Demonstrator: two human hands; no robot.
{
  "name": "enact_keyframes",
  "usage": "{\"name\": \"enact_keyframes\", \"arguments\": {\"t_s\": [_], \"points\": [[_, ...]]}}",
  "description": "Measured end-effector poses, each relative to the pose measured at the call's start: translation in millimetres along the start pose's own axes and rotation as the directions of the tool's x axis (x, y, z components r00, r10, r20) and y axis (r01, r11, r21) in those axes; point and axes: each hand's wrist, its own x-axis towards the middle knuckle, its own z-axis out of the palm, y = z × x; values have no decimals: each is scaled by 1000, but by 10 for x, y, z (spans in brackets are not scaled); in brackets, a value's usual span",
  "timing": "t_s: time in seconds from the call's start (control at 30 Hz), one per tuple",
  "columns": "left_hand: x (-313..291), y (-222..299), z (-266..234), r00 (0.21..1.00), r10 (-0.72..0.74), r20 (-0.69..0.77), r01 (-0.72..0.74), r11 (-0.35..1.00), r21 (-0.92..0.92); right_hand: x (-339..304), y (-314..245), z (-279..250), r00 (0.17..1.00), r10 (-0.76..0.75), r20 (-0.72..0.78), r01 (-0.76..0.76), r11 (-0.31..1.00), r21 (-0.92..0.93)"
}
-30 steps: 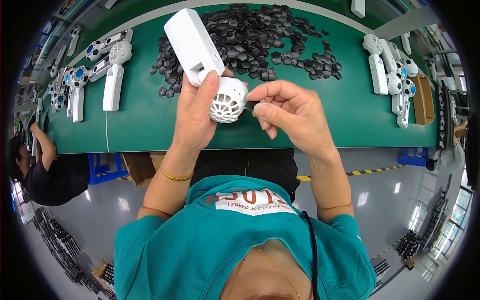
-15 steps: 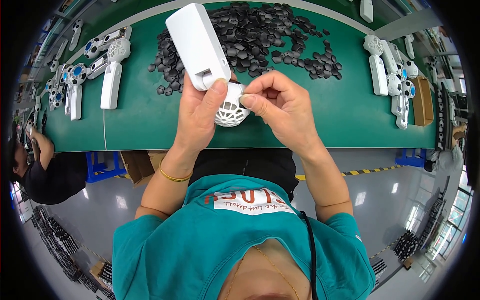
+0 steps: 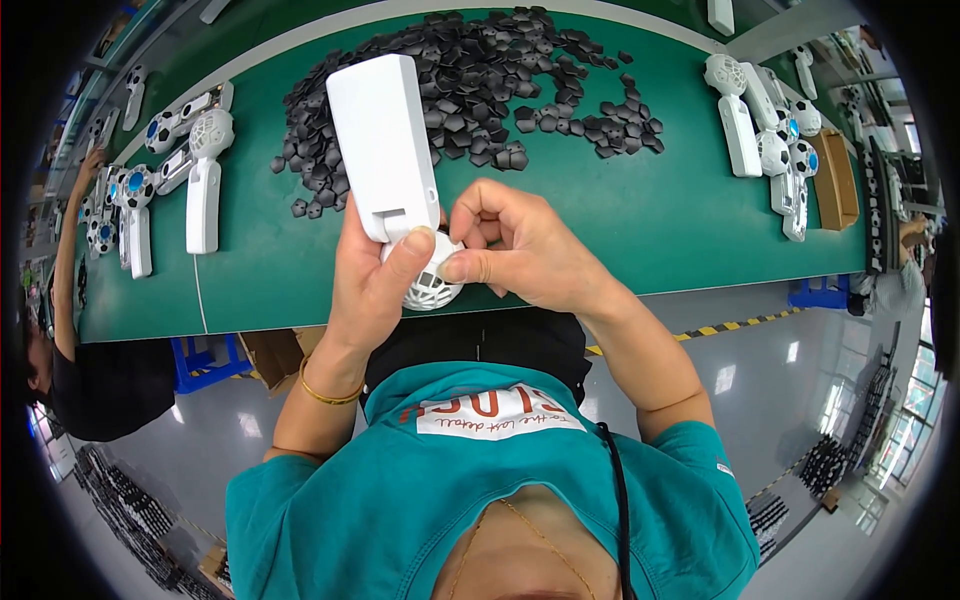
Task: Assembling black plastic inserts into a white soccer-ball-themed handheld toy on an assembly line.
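Observation:
A white handheld device [image 3: 382, 135] has a slab-shaped handle and a ball-shaped lattice head [image 3: 434, 292]. Its handle points away from me, the ball toward my body. My left hand [image 3: 375, 265] is closed round it where handle meets ball, thumb on top. At the ball's right side my right hand [image 3: 515, 250] is pinched, thumb and bent fingers against the lattice. Any small piece between those fingertips is hidden. Beyond the device lies a wide heap of black pentagon-shaped pieces [image 3: 480, 90] on the green table [image 3: 560, 215].
Similar white devices [image 3: 205, 205] lie at the left, some with black-and-blue patterned balls. More devices [image 3: 740, 135] lie at the right beside a brown cardboard box [image 3: 835, 180]. A co-worker's arm [image 3: 65, 260] reaches over the table's left end. Blue stools [image 3: 205, 362] stand below the edge.
Both hands and the white device have come nearer to my body and slightly left. The right fingers still press at the ball's side. At the left, the co-worker's arm now stretches farther over the table.

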Motion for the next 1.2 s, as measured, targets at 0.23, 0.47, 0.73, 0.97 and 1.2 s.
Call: {"name": "enact_keyframes", "arguments": {"t_s": [0.23,0.47,0.73,0.97,1.2], "points": [[130,12,33,993,-109,-53,98,981,-169,225,117,-276,937,-241,-252,161,940,-301],[165,81,-54,992,-32,-119,10,983,-184,301,126,-670,812,-503,-296,-22,480,-877],[183,80,-87,989,-15,-145,-15,978,-209,315,47,-701,879,-414,-235,-74,370,-926],[195,95,-79,987,-19,-160,-20,972,-236,317,-8,-659,901,-373,-224,-65,393,-917],[226,94,-19,988,-24,-150,-22,954,-299,76,-167,-307,922,-283,-265,162,902,-400]]}}
